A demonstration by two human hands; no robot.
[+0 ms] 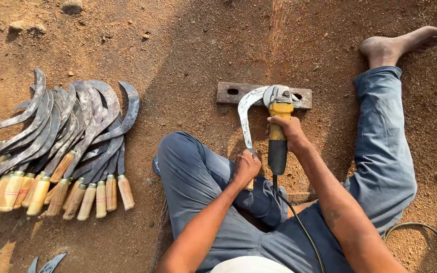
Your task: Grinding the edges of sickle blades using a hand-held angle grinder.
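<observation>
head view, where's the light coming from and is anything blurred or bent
Head view: hard low sun, the person's shadow falls across the middle ground; the sickle pile sits lit at left. Sparks above the angle grinder streak faintly. Wide-lens bend at the edges; focus otherwise sharp.

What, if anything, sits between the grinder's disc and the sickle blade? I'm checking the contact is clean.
Nothing visible does. The right hand brings the yellow and black angle grinder straight onto the curved grey steel sickle blade, which rests on the rusty slotted metal plate. The left hand grips the sickle's handle.
</observation>
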